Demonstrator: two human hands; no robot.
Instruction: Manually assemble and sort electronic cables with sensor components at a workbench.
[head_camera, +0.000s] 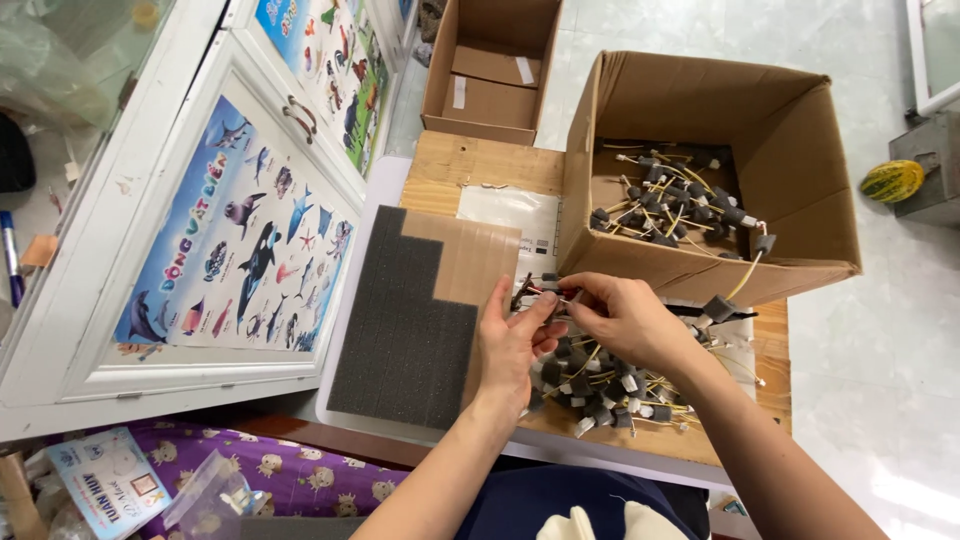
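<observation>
My left hand (508, 345) and my right hand (618, 318) meet over the wooden table (480, 165), both pinching one small wired part (548, 293) with thin red and yellow leads. Just under my hands lies a heap of similar parts (600, 390), yellow wires with small dark foam blocks. To the left of my left hand lies a dark grey foam sheet (405, 330), partly peeled off its brown backing (470, 262). A big open cardboard box (800, 180) behind my hands holds many more of the wired parts (680, 200).
A smaller empty cardboard box (490, 65) stands on the floor beyond the table. A white cabinet door with a sea-animal poster (245, 235) is at the left. A white paper sheet (515, 215) lies under the foam. A yellow-green striped object (892, 180) sits at the right.
</observation>
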